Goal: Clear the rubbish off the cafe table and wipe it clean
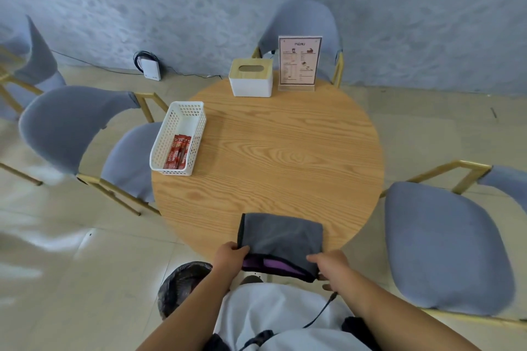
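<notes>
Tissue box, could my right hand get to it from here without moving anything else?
Probably yes. The table between the right hand and tissue box is bare, but that hand holds the cloth.

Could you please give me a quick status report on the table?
Left hand and right hand both grip the folded grey cloth at the table's near edge. No rubbish seen. Basket, tissue box, menu stand remain on top.

Both bare forearms reaching forward and converging. Left hand (230,256) curled, fingers pinching closed at its inner side. Right hand (330,265) palm down, knuckles up, fingers bent and gripping, thumb tucked under.
</notes>
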`<act>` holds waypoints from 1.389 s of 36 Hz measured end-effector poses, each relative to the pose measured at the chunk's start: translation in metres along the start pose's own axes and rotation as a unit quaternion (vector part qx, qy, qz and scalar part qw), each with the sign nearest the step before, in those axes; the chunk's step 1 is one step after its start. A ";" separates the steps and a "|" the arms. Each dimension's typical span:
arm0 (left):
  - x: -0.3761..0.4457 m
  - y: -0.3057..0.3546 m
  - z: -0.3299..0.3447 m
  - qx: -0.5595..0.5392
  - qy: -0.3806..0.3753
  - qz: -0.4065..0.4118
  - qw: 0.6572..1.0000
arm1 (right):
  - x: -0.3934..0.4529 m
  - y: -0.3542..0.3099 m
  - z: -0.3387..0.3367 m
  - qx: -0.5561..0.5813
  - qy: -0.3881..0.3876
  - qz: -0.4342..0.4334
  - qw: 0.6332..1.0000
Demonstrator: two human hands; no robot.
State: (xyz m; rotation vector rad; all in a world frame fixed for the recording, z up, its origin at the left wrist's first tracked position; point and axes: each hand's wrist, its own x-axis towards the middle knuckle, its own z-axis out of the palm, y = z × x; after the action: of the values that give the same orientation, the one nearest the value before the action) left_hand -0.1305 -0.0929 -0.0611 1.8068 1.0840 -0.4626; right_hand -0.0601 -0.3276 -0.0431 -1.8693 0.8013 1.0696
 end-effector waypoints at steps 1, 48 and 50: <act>-0.001 0.001 0.001 -0.012 0.002 -0.007 1.000 | -0.001 0.003 0.000 0.002 -0.011 0.010 1.000; -0.006 0.027 -0.006 0.077 -0.176 0.043 0.980 | -0.011 0.008 -0.028 0.157 0.107 -0.082 0.978; 0.005 0.029 -0.016 0.076 -0.173 0.023 0.982 | -0.010 0.001 -0.029 0.133 0.122 -0.069 0.981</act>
State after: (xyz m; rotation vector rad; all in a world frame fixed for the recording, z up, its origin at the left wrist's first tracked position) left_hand -0.1065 -0.0809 -0.0414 1.7936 0.7818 -0.8164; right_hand -0.0546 -0.3517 -0.0253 -1.8148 0.8918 0.6199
